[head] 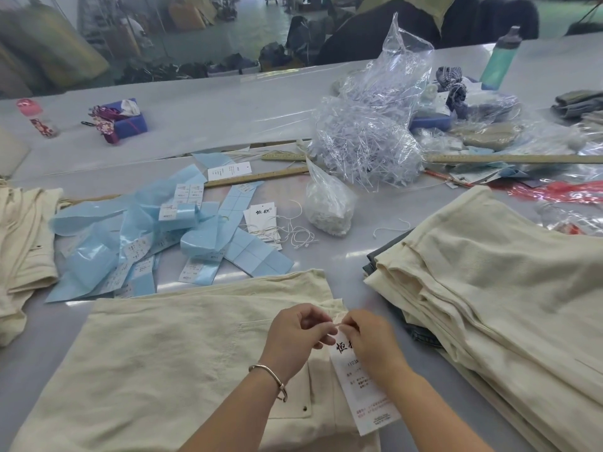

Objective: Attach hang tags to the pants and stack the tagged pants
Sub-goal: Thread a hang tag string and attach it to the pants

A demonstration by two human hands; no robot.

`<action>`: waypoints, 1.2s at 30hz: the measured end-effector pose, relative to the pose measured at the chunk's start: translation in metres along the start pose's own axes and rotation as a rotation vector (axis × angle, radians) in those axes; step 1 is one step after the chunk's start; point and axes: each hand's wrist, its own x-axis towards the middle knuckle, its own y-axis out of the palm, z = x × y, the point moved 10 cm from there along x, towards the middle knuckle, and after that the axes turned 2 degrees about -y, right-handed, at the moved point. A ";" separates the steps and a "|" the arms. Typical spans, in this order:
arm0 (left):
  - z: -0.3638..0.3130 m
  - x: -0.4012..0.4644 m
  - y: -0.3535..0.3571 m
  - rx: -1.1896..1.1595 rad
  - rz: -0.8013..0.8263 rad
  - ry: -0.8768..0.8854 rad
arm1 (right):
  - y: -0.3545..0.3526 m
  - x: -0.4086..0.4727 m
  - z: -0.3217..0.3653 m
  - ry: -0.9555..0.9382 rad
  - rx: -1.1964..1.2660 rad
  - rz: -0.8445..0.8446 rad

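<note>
Pants (169, 360) lie flat across the lower centre of the frame on the table (228, 102), cream-coloured, waistband toward the right. I see both hands meeting at that waistband edge. My left hand (295, 332) has its fingers curled, thumb and forefinger pinching something small and pale at the top of the tag (362, 389); a bangle (270, 380) sits on that wrist. The right hand (368, 340) is curled too, fingertips pinching at the same spot, its back covering the tag's upper part. The tag is a white card with printed characters, lying on the pants and slanting toward the bottom of the frame. I cannot tell whether its string is through the fabric.

At right, a stack (489, 288) of folded cream pants rests on the table, just beside the hands. More cream cloth (23, 249) lies at the left edge. Blue slips (130, 236) are scattered in the centre left, with spare tags (264, 220) and loose strings (300, 236) beside them, and a small bag (328, 203) just beyond.
</note>
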 end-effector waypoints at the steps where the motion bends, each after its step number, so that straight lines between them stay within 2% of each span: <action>1: -0.003 0.001 0.001 0.033 -0.010 0.023 | -0.006 -0.002 -0.005 0.041 0.144 -0.032; 6: -0.019 0.008 0.012 0.205 -0.039 0.144 | -0.014 -0.013 -0.029 0.241 0.782 -0.099; 10: -0.031 0.010 0.019 0.264 -0.040 0.213 | -0.012 -0.016 -0.033 0.300 1.047 -0.085; 20: -0.032 0.012 0.023 0.336 -0.044 0.216 | -0.006 -0.013 -0.028 0.333 1.247 -0.017; 36: -0.034 0.010 0.026 0.382 -0.053 0.234 | -0.001 -0.012 -0.032 0.381 1.272 -0.005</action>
